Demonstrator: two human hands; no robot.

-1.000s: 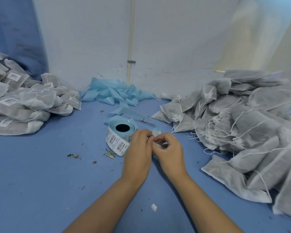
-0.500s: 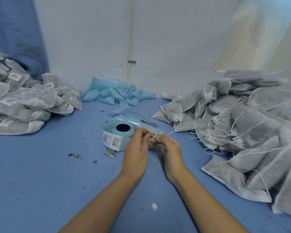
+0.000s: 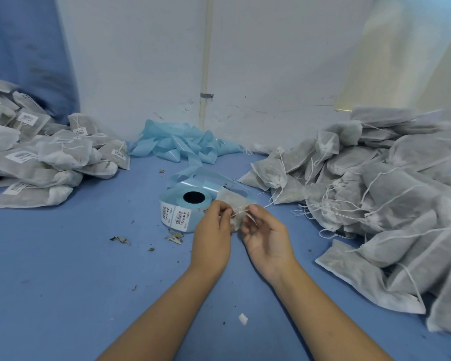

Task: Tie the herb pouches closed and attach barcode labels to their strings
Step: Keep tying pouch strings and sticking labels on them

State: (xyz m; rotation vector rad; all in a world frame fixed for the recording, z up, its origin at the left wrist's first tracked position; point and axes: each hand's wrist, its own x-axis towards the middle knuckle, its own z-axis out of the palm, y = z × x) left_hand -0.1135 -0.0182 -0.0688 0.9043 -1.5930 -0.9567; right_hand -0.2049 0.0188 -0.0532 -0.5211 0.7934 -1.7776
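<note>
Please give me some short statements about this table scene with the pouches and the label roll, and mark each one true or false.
1. Both hands pinch a white string between them. True: the left hand and the right hand hold it by the fingertips.
2. The label roll lies to the right of the right hand. False: it lies beyond the left hand.
3. The pouches with barcode labels are piled on the left side. True.
4. The pile of pouches on the right carries barcode labels too. False: only loose white strings show there.
5. The blue backing strip is heaped by the wall. True.
</note>
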